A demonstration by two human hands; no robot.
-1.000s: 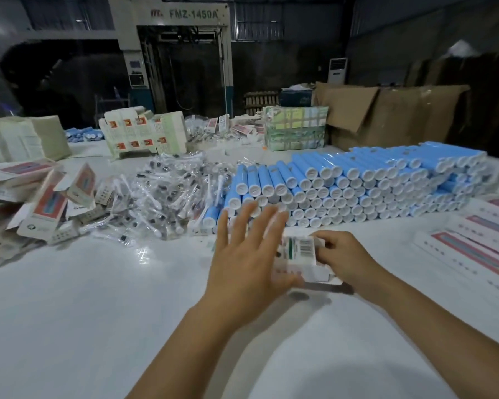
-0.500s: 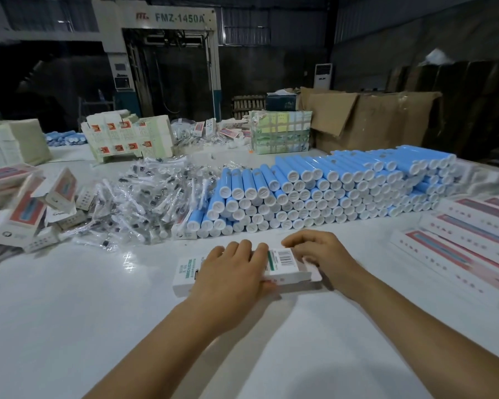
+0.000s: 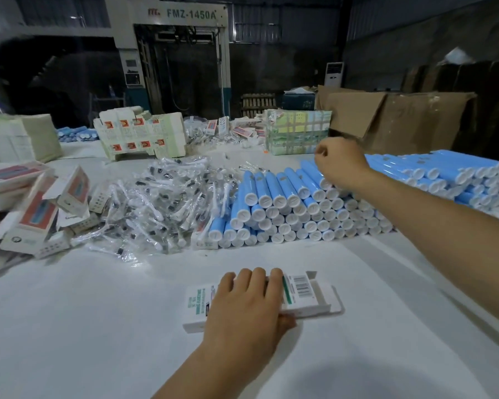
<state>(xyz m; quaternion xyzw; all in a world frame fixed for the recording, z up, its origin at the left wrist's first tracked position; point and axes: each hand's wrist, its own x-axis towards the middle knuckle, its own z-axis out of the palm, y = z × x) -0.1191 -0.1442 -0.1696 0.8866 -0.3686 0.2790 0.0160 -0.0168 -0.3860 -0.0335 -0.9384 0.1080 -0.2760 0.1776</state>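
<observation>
A flat white carton [image 3: 308, 295] with green print and a barcode lies on the white table [image 3: 98, 326], its right end flap open. My left hand [image 3: 248, 306] lies over its middle, with the fingers over the far edge and the thumb at the near side, holding it down. My right hand [image 3: 340, 164] reaches far out over the top row of a long stack of blue tubes with white caps [image 3: 285, 208]. Its fingers are curled downward at the tubes. Whether they close round a tube is hidden.
A heap of plastic-wrapped small parts [image 3: 162, 205] lies left of the tubes. Opened red-and-white cartons [image 3: 38, 214] are piled at the left edge. Folded flat boxes [image 3: 140, 136], a green wrapped bundle [image 3: 297, 133] and a large cardboard box [image 3: 401, 119] stand at the back.
My right hand let go of the carton's right end and moved up and away to the top of the blue tube stack. My left hand stayed on the carton.
</observation>
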